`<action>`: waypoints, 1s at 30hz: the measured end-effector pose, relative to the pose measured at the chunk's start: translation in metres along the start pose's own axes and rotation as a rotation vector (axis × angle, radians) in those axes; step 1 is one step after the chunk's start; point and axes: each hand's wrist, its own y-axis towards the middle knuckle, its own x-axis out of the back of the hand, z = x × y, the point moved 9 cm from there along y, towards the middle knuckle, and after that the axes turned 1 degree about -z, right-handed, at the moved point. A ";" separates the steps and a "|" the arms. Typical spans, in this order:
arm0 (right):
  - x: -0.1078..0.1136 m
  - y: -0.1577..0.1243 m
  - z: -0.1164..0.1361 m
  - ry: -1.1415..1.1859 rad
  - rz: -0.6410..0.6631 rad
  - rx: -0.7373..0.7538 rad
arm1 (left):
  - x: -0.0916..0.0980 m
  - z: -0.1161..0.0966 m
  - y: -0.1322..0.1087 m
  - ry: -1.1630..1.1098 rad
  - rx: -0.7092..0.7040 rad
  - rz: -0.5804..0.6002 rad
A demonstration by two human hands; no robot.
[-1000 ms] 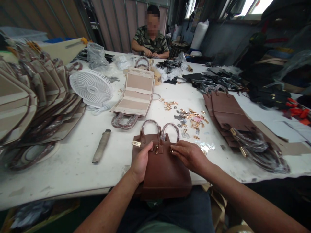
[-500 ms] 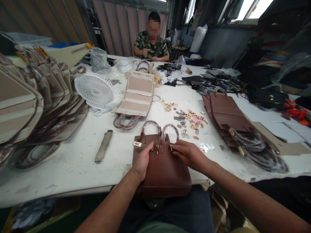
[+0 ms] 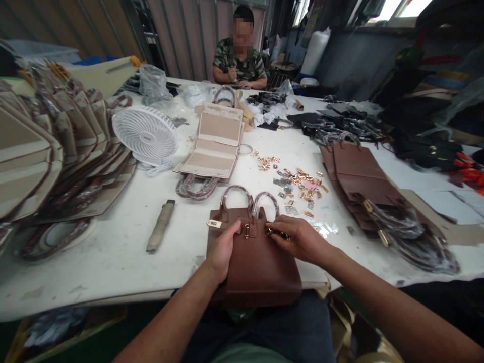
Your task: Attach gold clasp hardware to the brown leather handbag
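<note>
A brown handbag (image 3: 260,267) leans at the table's front edge, its two plastic-wrapped handles standing up. My left hand (image 3: 222,252) grips the bag's left side, thumb lying on the front and the other fingers hidden behind. Beside that thumb a gold strap plate (image 3: 214,223) sticks out to the left. A gold turn-lock (image 3: 247,231) sits at the middle of the bag's top. With bent fingers, my right hand (image 3: 300,237) pinches a gold metal strap plate (image 3: 279,233) at the bag's upper right, partly covered by the fingers.
Loose gold and silver fittings (image 3: 298,184) lie beyond the bag. To the left are a wrapped tool (image 3: 161,226), a white fan (image 3: 145,133) and stacked bag panels (image 3: 28,156). More brown bags (image 3: 359,174) lie right. Across the table sits a person (image 3: 240,63) in camouflage.
The fingers of my right hand have shifted slightly, and more of the gold strap plate shows. My left hand keeps its hold on the handbag. The view has moved a little.
</note>
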 end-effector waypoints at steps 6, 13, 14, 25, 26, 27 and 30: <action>-0.007 -0.004 -0.003 -0.095 -0.049 0.003 | 0.004 0.000 0.003 -0.005 0.012 -0.035; -0.011 -0.010 0.001 -0.095 0.017 0.033 | 0.010 0.001 0.003 0.011 -0.026 -0.059; -0.011 -0.010 0.002 -0.100 0.024 0.034 | 0.010 0.002 0.004 0.014 -0.028 -0.054; -0.013 -0.007 -0.006 -0.121 -0.055 -0.038 | 0.008 -0.002 0.001 0.036 -0.040 -0.115; -0.012 -0.008 -0.006 -0.115 -0.054 -0.046 | 0.008 -0.002 0.000 0.038 -0.044 -0.124; -0.012 -0.008 -0.006 -0.103 -0.048 -0.050 | 0.009 -0.002 0.000 0.041 -0.048 -0.127; -0.011 -0.009 -0.002 -0.060 -0.001 -0.039 | 0.011 0.000 -0.001 0.052 -0.075 -0.124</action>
